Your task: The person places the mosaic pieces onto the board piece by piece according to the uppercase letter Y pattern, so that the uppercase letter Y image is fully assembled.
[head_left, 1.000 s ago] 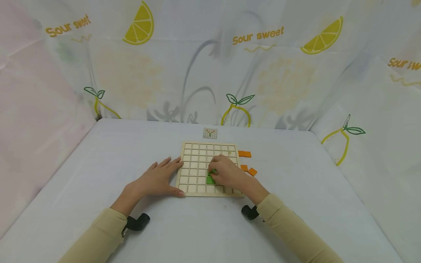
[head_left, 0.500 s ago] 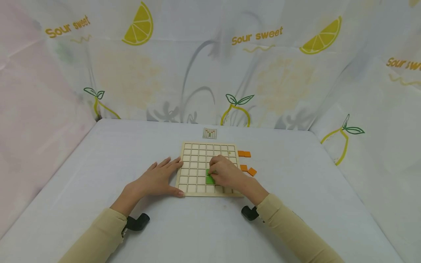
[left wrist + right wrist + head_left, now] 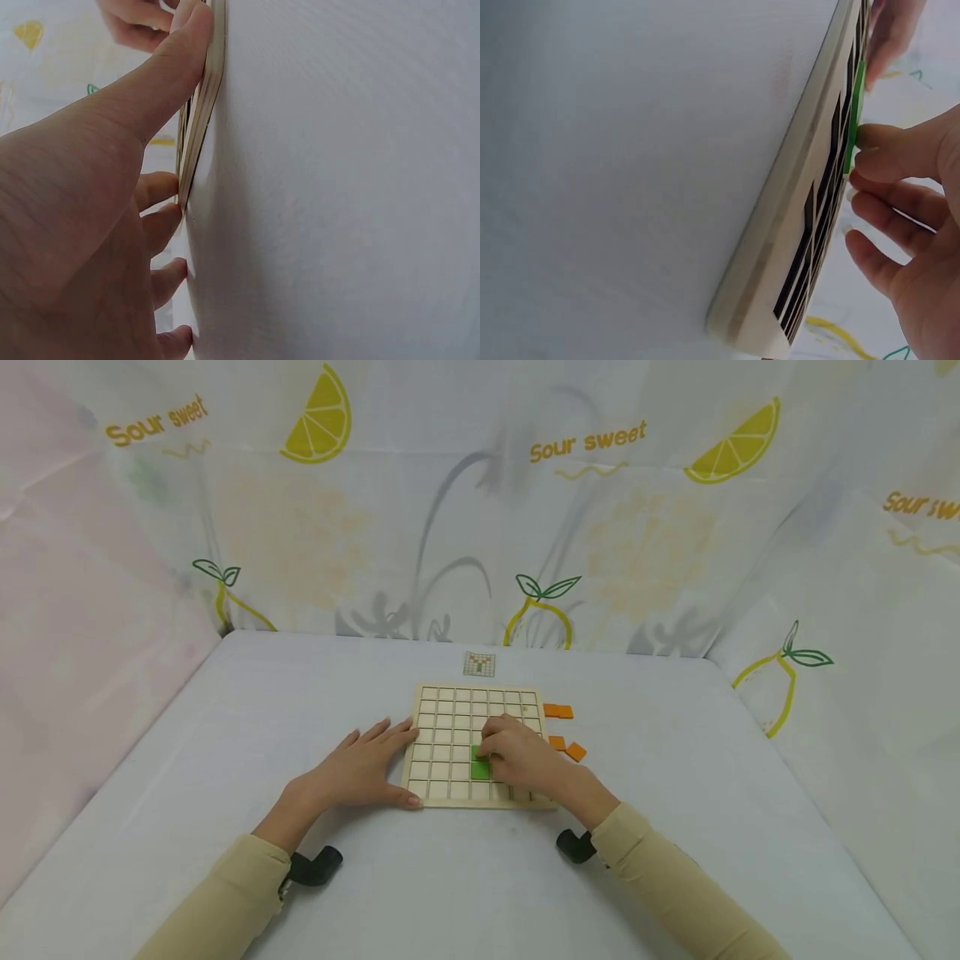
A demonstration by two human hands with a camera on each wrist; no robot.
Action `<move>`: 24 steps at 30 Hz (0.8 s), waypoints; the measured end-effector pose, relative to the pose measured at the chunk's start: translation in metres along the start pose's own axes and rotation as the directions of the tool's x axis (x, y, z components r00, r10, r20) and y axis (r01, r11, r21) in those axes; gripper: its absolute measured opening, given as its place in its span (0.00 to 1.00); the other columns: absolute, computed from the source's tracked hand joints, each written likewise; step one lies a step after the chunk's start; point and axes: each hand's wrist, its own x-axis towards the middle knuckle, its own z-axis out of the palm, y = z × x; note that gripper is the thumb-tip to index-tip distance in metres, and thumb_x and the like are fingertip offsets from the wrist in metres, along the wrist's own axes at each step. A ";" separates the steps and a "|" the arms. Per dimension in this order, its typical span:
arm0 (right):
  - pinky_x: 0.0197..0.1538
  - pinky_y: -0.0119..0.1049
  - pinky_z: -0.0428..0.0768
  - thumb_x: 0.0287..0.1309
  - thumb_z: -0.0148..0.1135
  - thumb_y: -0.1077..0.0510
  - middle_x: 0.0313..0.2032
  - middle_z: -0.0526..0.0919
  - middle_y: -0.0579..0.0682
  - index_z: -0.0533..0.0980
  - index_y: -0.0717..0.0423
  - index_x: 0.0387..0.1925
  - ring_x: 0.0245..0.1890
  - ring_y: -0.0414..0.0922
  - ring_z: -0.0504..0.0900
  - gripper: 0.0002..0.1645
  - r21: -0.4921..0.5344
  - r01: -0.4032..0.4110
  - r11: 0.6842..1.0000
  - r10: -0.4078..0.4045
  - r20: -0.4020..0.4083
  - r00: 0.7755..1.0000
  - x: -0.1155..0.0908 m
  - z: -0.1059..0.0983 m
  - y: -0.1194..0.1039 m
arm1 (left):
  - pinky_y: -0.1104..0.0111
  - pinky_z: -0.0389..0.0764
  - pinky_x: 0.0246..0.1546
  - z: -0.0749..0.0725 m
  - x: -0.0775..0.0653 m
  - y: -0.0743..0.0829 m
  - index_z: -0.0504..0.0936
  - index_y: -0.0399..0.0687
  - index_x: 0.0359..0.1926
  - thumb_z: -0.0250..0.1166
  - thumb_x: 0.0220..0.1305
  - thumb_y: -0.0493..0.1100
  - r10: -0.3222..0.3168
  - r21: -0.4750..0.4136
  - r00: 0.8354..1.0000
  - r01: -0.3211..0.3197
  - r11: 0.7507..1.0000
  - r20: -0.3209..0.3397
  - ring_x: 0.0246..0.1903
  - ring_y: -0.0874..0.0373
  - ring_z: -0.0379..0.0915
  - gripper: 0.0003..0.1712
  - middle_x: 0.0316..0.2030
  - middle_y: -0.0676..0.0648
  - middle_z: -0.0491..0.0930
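A wooden board (image 3: pixel 442 805) with a grid of square cells lies on the white table. Two green square tiles sit in neighbouring cells; the nearer green tile (image 3: pixel 480 771) shows whole, while fingers partly cover the farther green tile (image 3: pixel 476 752). My right hand (image 3: pixel 521 756) is over the board, its thumb and index fingertips touching the farther tile; the right wrist view shows the thumb (image 3: pixel 877 136) right at the green surface, other fingers loosely bent. Spread along the board's left side, my left hand (image 3: pixel 356 772) rests its thumb at the near corner and fingertips by the edge.
Right of the board lie several orange tiles, among them a loose orange tile (image 3: pixel 576 752) and a pair at the back (image 3: pixel 557 711). A small pattern card (image 3: pixel 479 663) lies beyond the far edge. A printed curtain (image 3: pixel 420 527) surrounds the table.
The farther green tile, tilted between my right fingertips a second ago, now lies flat in its cell. The right hand has shifted slightly to the right; the left hand has stayed put.
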 end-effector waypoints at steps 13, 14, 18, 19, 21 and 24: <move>0.48 0.36 0.78 0.56 0.58 0.73 0.39 0.82 0.48 0.87 0.57 0.42 0.41 0.44 0.75 0.19 -0.013 0.036 0.999 -0.036 -0.006 0.999 -0.005 -0.003 0.006 | 0.33 0.45 0.72 -0.002 -0.002 0.001 0.56 0.53 0.77 0.71 0.43 0.77 0.000 -0.001 1.000 0.000 1.000 0.000 0.78 0.39 0.41 0.66 0.79 0.50 0.50; 0.48 0.36 0.78 0.56 0.58 0.74 0.38 0.82 0.48 0.87 0.57 0.42 0.41 0.44 0.74 0.19 -0.016 0.039 0.999 -0.039 -0.006 0.999 -0.006 -0.004 0.006 | 0.33 0.45 0.72 -0.002 -0.002 0.001 0.56 0.53 0.77 0.71 0.43 0.77 -0.001 -0.002 1.000 0.001 1.000 -0.001 0.78 0.39 0.41 0.66 0.79 0.50 0.50; 0.47 0.35 0.78 0.56 0.59 0.74 0.37 0.82 0.48 0.88 0.56 0.43 0.40 0.44 0.75 0.19 -0.029 0.044 0.999 -0.044 -0.008 0.999 -0.008 -0.005 0.007 | 0.33 0.45 0.72 -0.001 -0.001 0.001 0.56 0.53 0.77 0.71 0.43 0.77 0.000 -0.001 1.000 0.000 1.000 -0.002 0.78 0.39 0.41 0.66 0.79 0.50 0.49; 0.47 0.35 0.78 0.56 0.59 0.74 0.38 0.82 0.48 0.88 0.55 0.43 0.40 0.44 0.75 0.19 -0.033 0.041 0.999 -0.041 -0.005 0.999 -0.008 -0.006 0.007 | 0.33 0.46 0.72 -0.001 -0.001 0.001 0.56 0.53 0.77 0.71 0.43 0.76 0.001 0.000 1.000 -0.001 1.000 -0.003 0.78 0.39 0.42 0.66 0.79 0.50 0.49; 0.47 0.35 0.78 0.56 0.59 0.74 0.39 0.82 0.47 0.88 0.54 0.43 0.41 0.44 0.75 0.20 -0.042 0.032 0.999 -0.032 0.001 0.999 -0.010 -0.007 0.008 | 0.33 0.46 0.72 -0.001 -0.002 0.002 0.57 0.52 0.77 0.71 0.43 0.76 0.002 -0.001 1.000 -0.002 1.000 -0.003 0.78 0.39 0.42 0.66 0.79 0.50 0.50; 0.48 0.35 0.78 0.56 0.58 0.73 0.40 0.82 0.46 0.88 0.52 0.42 0.42 0.44 0.75 0.20 -0.051 0.017 0.999 -0.016 0.017 1.000 -0.011 -0.008 0.009 | 0.33 0.46 0.72 -0.002 -0.002 0.003 0.57 0.52 0.77 0.71 0.43 0.75 0.002 -0.005 1.000 -0.002 1.000 -0.004 0.78 0.39 0.42 0.66 0.79 0.49 0.50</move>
